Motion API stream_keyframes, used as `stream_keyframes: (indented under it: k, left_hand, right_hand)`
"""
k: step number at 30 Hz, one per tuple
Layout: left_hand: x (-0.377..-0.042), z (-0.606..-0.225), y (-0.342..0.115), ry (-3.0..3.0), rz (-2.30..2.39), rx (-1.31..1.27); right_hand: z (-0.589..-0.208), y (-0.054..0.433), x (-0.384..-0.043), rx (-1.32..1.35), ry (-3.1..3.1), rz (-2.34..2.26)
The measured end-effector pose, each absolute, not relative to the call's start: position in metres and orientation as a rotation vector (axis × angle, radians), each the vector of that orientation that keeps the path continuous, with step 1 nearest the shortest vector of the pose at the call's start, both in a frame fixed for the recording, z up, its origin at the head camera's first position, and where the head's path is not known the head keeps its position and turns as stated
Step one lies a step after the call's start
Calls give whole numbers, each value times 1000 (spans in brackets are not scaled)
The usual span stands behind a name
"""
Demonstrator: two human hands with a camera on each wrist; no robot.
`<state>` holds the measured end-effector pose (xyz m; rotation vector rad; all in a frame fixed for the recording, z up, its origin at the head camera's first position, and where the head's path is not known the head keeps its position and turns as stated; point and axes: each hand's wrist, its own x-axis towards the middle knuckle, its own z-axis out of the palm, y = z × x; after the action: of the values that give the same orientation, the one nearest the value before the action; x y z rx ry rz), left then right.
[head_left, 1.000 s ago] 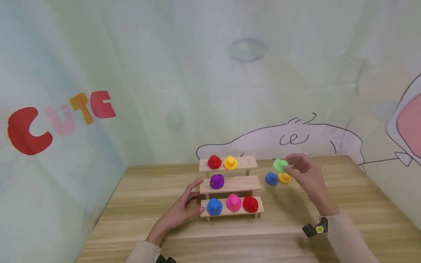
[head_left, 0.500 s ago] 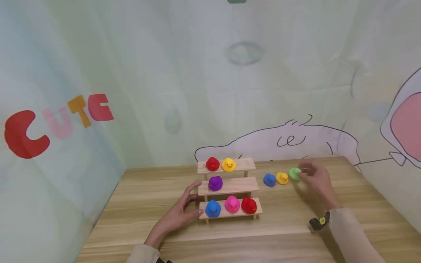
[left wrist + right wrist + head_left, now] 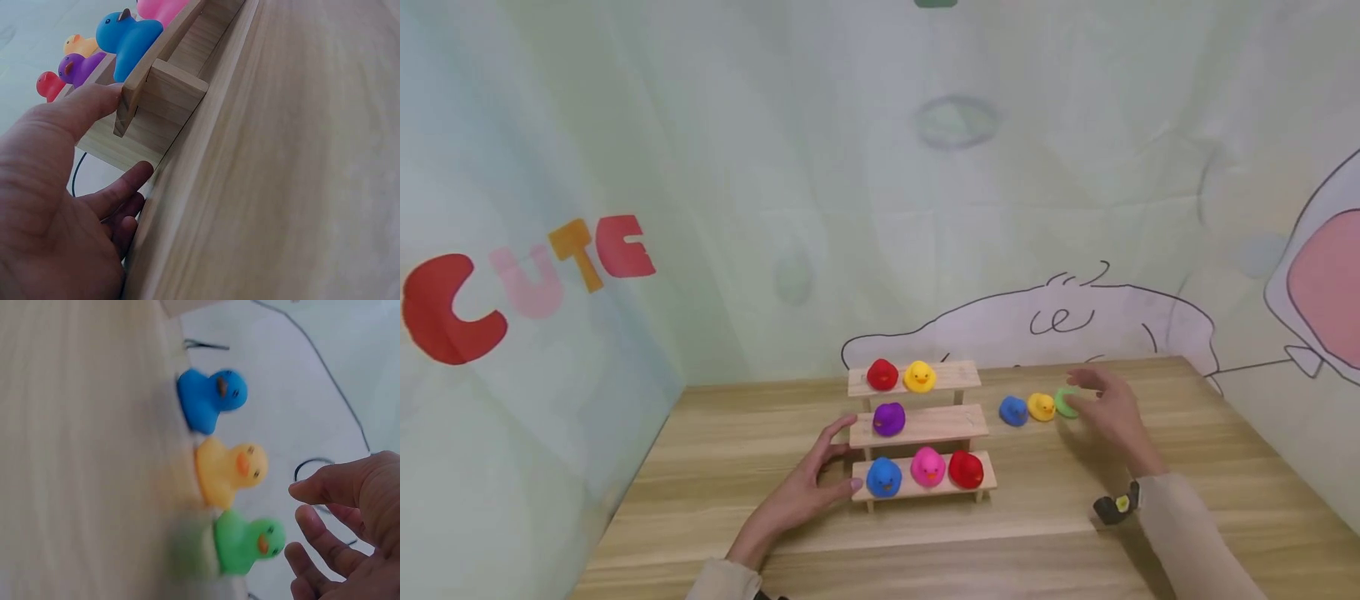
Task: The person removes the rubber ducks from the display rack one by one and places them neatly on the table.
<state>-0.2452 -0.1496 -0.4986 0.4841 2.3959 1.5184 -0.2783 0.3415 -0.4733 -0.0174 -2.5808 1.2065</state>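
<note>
Green duck [image 3: 245,544] now sitting closer to yellow duck [image 3: 1041,407]. Right hand [image 3: 1111,408] hovering empty, narrow; left hand [image 3: 803,493] touching rack [image 3: 946,423], wide.

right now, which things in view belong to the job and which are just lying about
Seemingly part of the job:
green duck, yellow duck and blue duck in a row
right hand near them
tiered stand
six ducks on it
left hand touching the stand

Seemingly just surroundings:
wooden table
patterned backdrop
its CUTE lettering

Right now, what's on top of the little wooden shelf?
Top step: red duck, yellow duck. Middle step: purple duck. Bottom step: blue duck, pink duck, another red duck. The wood directly beneath them is covered.
</note>
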Motion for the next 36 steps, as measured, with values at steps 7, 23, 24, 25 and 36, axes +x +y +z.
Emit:
stream_keyframes:
  k: [7, 23, 24, 25, 36]
  left_hand:
    - [-246, -502, -149, 2400, 1530, 461]
    - [-245, -502, -150, 2400, 1534, 508]
    - [-245, -502, -151, 2401, 1531, 509]
    - [-245, -502, -151, 2402, 1528, 511]
    - [-245, -501, -153, 2412, 1510, 587]
  right_hand:
    - [-442, 305, -282, 86, -2498, 1282]
    - [-394, 204, -289, 563, -2465, 1450]
    - [-395, 199, -288, 571, -2473, 1453]
    - [-396, 193, -288, 578, -2478, 1460]
    - [-409, 156, -289, 570, -2488, 1474]
